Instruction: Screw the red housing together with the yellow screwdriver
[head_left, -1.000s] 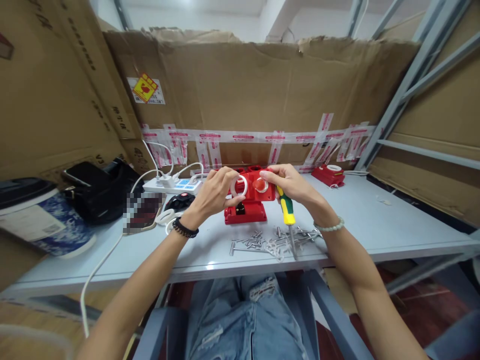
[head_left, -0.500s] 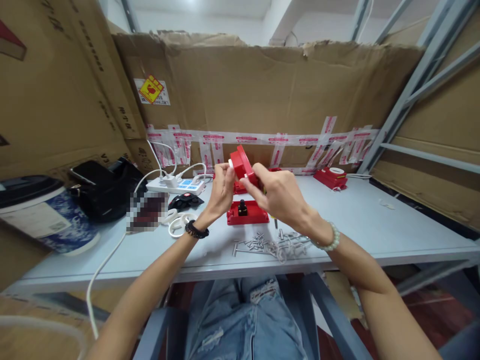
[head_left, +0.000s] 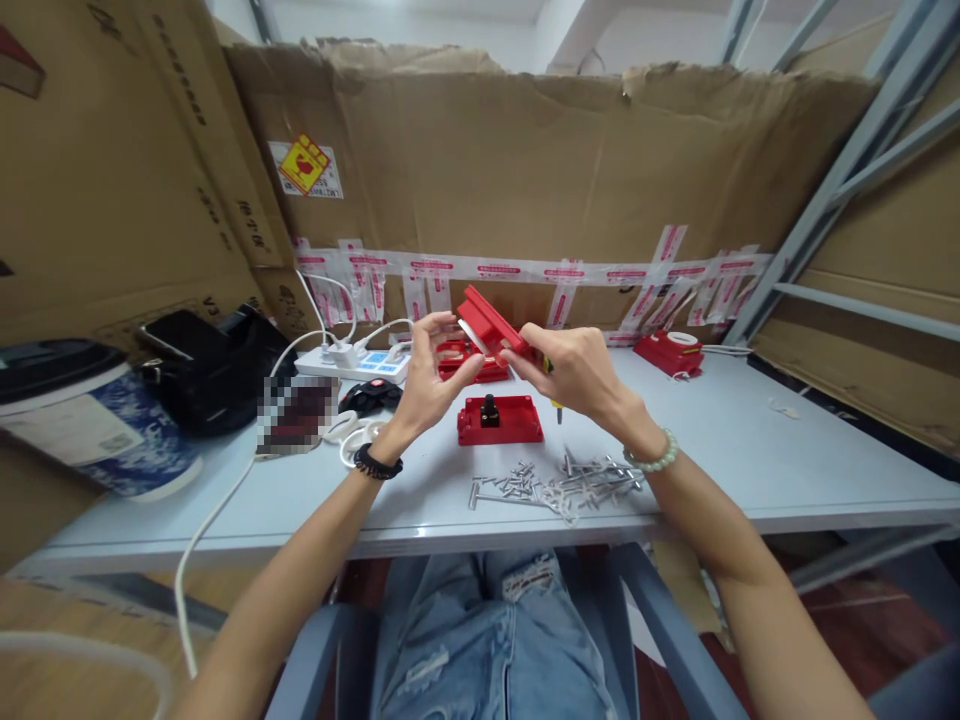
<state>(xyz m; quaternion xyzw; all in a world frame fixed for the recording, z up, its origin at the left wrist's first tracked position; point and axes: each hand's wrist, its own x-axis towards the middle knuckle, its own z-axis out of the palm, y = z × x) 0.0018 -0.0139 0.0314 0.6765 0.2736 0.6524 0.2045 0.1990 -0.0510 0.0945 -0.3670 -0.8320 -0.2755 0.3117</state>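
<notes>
My right hand (head_left: 574,370) grips a red plastic cover (head_left: 487,322), tilted and held above the table, with a yellow-green screwdriver (head_left: 556,402) tucked in the same hand, its tip showing below. My left hand (head_left: 429,375) pinches the cover's near edge, where a white ring shows. Below lies a red base plate (head_left: 500,420) with a black part in its middle. Another red piece (head_left: 461,360) sits behind my hands.
A pile of metal screws (head_left: 559,482) lies near the table's front edge. A white power strip (head_left: 352,362), white rings (head_left: 352,435), a black bag (head_left: 202,375) and a blue-white bucket (head_left: 82,425) stand left. Another red unit (head_left: 667,350) sits back right. Cardboard walls surround the table (head_left: 787,460).
The red cover was turned from facing me to edge-on and tilted. The screwdriver, earlier hanging in plain view, is now mostly hidden behind my right hand.
</notes>
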